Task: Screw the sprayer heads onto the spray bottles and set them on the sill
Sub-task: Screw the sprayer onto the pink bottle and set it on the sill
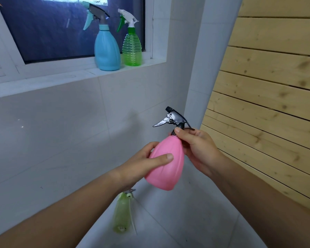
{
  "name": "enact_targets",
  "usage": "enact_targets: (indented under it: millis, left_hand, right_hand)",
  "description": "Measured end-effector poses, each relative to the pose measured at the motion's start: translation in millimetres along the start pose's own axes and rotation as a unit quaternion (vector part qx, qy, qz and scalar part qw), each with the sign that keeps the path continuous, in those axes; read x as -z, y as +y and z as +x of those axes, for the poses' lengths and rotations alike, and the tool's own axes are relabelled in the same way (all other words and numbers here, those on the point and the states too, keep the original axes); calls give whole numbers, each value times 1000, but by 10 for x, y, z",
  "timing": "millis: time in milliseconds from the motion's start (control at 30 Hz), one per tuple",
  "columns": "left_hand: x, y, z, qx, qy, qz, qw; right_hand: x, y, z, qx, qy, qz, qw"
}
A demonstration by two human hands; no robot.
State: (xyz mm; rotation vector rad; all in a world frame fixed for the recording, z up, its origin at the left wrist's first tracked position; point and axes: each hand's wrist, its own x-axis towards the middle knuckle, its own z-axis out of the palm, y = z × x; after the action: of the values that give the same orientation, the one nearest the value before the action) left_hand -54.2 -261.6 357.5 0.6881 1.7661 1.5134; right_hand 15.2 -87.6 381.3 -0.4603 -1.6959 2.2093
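Observation:
A pink spray bottle (166, 165) is held in mid-air, tilted. My left hand (145, 163) grips its body from the left, thumb across the front. My right hand (197, 149) pinches the neck just under the black sprayer head (174, 118), which sits on top of the bottle with its trigger pointing left. On the white window sill (75, 76) stand a blue bottle (106, 51) with a teal and grey head and, to its right, a green ribbed bottle (132, 49) with a white and green head. A pale green bottle (122, 212) lies on the floor below my left wrist, blurred.
A dark window pane (61, 27) rises behind the sill. White tiled wall fills the left and centre. A light wooden slatted panel (268, 86) stands at the right. The floor is white tile.

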Motion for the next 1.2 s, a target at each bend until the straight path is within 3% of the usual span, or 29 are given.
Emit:
enact_targets:
  millis: [233, 700, 900, 1200]
  left_hand:
    - [-45, -24, -19, 1, -9, 13, 1000]
    - [-163, 14, -74, -54, 100, 77, 991]
    - [-25, 97, -58, -53, 69, 58, 995]
    - [357, 246, -6, -82, 135, -47, 986]
  right_hand:
    - [-45, -32, -57, -2, -53, 5, 999]
    - [-143, 41, -52, 30, 7, 4, 1000]
    - [-148, 5, -78, 30, -15, 23, 999]
    - [-261, -75, -136, 69, -73, -185, 978]
